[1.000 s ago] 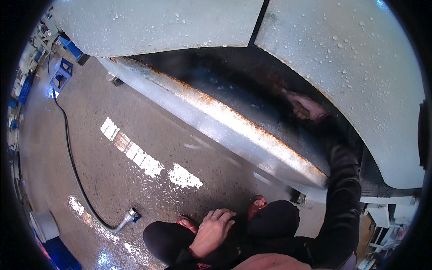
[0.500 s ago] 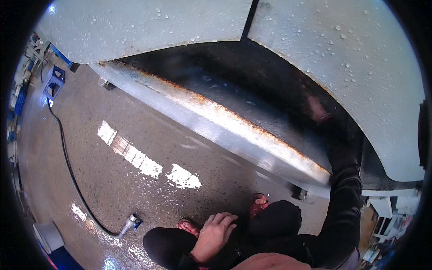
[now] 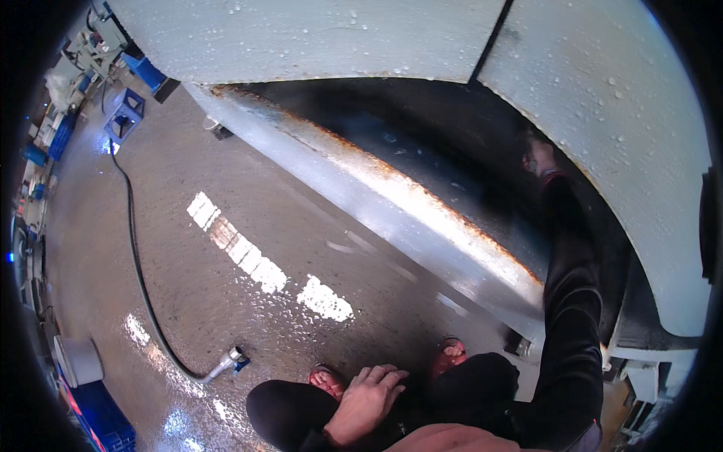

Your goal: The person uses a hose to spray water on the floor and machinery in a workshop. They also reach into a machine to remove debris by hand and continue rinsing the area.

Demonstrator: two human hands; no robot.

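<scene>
My right arm, in a black sleeve, reaches into the dark opening of a pale metal machine. Far up inside, close to the opening's curved right edge, my right hand [image 3: 539, 157] looks curled closed; shadow hides whatever it may hold. Below the opening runs a pale metal ledge [image 3: 407, 192] with a rusty rim. Pale panels [image 3: 316, 41] dotted with water drops stand above it. My left hand [image 3: 370, 403] rests over my lap between my bent knees, fingers stretched out and holding nothing.
A black hose [image 3: 133, 226] with a metal nozzle [image 3: 230, 363] lies on the wet, shiny floor at left. Farther off stands a blue plastic stool [image 3: 124, 117]. A blue crate [image 3: 105, 414] sits at lower left. Shelving lines the left rim.
My right hand has moved up within the opening and shows more clearly, its fingers curled. My view has shifted a little. The left hand stays over my lap.
</scene>
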